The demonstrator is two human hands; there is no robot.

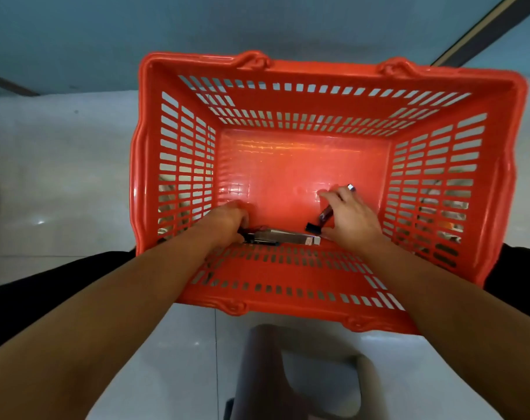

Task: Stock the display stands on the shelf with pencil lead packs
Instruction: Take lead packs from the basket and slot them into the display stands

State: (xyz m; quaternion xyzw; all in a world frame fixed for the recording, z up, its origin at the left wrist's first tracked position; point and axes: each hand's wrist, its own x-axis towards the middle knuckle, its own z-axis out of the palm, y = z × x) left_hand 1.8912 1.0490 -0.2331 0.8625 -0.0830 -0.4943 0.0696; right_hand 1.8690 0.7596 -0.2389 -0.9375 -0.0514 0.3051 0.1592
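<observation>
Lead packs [288, 237] within curled fingers [328, 194] of left hand [224, 221] and right hand [351, 216], in basket [288, 68].

Both bare forearms reach forward, the left entering from 8 o'clock, the right from 4 o'clock. The left hand [227, 221] curls its fingers round the end of a flat pack [288, 237]; the right hand [350, 215] grips a dark red pack [325, 214].

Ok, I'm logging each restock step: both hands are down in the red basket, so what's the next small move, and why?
Probably lift both hands out together. The left hand grips the packs by the near wall, the right hand holds a dark pack, and the rest of the basket floor looks bare, so nothing seems left to gather.
</observation>
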